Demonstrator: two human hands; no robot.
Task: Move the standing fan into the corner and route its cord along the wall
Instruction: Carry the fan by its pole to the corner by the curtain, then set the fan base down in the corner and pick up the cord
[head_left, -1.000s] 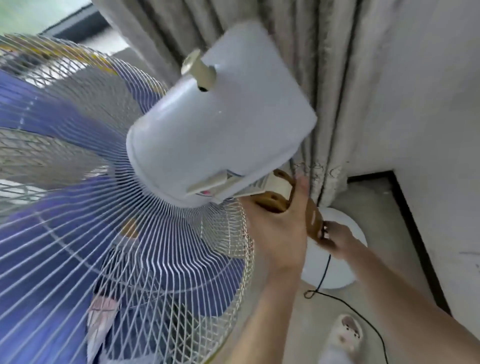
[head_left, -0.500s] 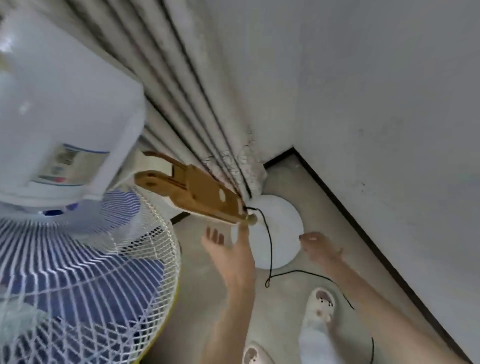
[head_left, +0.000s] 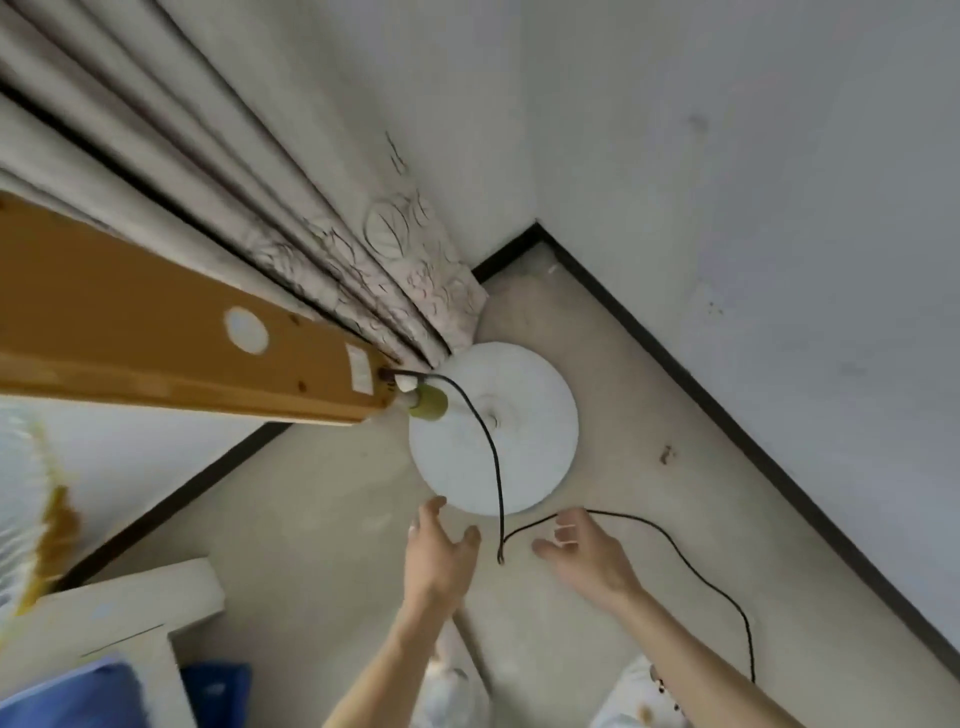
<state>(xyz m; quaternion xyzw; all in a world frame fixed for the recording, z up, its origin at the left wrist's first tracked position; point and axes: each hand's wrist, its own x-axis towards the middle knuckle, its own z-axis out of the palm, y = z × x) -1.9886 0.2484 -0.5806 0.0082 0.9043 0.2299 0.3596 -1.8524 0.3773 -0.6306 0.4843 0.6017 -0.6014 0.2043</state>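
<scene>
Fan: I see its round white base (head_left: 524, 452) on the floor's far corner, under the curtain (head_left: 332, 244).
Cord: the black cord (head_left: 675, 545) drops from the orange neck (head_left: 156, 332), loops on the floor between my hands, then trails right and toward me, roughly parallel to the right wall's skirting.
Left hand (head_left: 441, 551): open, empty.
Right hand (head_left: 587, 551): fingers spread, empty, touching or just over the cord; nearer, I judge.
Floor (head_left: 322, 519): bare, beige, dusty.

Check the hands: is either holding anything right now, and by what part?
Nothing is held. Left hand and right hand are both open, fingers spread, on either side of the black cord's low bend above the floor, not gripping it.
</scene>
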